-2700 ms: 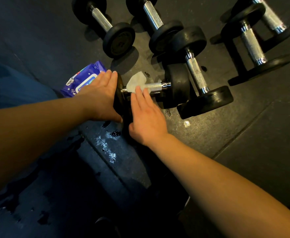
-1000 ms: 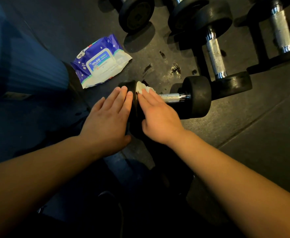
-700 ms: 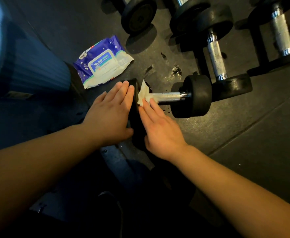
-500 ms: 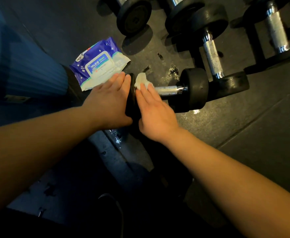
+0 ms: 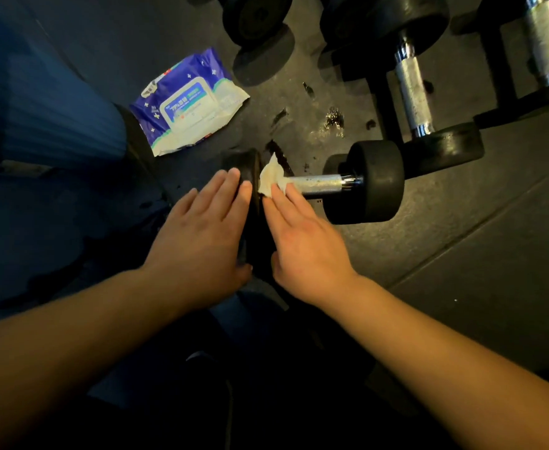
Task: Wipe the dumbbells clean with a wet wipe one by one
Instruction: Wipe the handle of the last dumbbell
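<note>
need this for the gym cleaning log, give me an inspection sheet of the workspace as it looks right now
surface: dark rubber floor, wet patches near the wipe pack and behind the handle.
job's things: dumbbell lying on its side; white wet wipe pressed where the chrome handle meets the near weight.
clutter: blue wipe pack on the floor; more dumbbells at the top.
grippers: left hand flat on the near weight's outer face; right hand fingers pressing the wipe.
cables: nothing seen.
surroundings: blue ribbed object at left, unidentifiable.
</note>
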Motion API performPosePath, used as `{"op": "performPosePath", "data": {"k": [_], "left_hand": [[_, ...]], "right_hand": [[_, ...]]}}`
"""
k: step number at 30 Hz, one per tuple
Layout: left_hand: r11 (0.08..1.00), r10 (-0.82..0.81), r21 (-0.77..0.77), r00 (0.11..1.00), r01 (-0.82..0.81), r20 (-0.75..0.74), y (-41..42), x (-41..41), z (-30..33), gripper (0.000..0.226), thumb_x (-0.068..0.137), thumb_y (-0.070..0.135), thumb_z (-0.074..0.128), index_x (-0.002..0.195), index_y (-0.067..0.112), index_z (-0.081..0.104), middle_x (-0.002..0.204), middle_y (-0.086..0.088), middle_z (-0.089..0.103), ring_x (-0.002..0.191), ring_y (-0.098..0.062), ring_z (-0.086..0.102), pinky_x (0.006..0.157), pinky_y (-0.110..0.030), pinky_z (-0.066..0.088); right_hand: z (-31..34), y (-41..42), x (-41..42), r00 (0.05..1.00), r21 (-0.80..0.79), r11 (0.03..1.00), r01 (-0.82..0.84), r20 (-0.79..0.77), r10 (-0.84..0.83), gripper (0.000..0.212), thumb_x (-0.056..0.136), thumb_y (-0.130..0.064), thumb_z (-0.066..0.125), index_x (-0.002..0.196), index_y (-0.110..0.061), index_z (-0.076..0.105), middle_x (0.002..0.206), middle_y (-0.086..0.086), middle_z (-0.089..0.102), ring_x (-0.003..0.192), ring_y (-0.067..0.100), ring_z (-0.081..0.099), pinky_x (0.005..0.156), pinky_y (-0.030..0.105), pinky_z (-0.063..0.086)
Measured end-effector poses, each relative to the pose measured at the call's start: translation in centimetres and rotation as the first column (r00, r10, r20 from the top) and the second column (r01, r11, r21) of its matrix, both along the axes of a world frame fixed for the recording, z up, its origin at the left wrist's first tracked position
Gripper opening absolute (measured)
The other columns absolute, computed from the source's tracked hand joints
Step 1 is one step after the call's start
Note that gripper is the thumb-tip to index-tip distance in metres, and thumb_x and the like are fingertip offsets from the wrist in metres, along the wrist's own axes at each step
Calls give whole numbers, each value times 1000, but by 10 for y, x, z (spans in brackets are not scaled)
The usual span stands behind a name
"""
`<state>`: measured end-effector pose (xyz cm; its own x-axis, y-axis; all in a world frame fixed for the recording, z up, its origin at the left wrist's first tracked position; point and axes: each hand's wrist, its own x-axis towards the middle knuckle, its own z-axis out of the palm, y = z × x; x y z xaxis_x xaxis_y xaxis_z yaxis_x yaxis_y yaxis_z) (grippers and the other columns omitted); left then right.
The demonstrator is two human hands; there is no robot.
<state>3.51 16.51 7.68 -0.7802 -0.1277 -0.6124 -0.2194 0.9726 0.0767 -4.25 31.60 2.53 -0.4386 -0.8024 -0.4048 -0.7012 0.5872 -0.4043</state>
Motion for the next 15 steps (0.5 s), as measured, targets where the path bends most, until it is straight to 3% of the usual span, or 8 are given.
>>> {"op": "performPosePath", "data": {"k": [4, 8, 15], "left_hand": [[997, 70, 32, 997, -69, -33, -6, -10, 0, 119, 75, 66, 63, 156, 18, -10, 165, -4, -15, 151, -18, -12, 123, -43, 7], [999, 0, 35, 998, -2, 62, -9, -18, -9, 124, 73, 70, 63, 156, 16, -12, 165, -5, -14, 151, -18, -12, 123, -44, 8], [998, -66, 5, 996, 66, 58, 14, 25, -4, 120, 79, 69, 56, 152, 15, -22, 161, -8, -27, 149, -22, -22, 123, -48, 7]], "right_hand": [[-1, -8, 3, 997, -1, 998, 63, 36, -63, 83, 85, -26, 64, 156, -10, 25, 166, 6, 18, 155, 24, 7, 114, 36, 35], [0, -13, 4, 990, 25, 995, 101, 101, -103, 83, 87, -26, 63, 157, -13, 21, 167, 2, 14, 155, 20, 5, 116, 39, 32], [13, 13, 23, 996, 88, 995, -53, 82, 46, 82, 85, -28, 62, 155, -8, 24, 165, 10, 17, 154, 27, 6, 114, 38, 40]]}}
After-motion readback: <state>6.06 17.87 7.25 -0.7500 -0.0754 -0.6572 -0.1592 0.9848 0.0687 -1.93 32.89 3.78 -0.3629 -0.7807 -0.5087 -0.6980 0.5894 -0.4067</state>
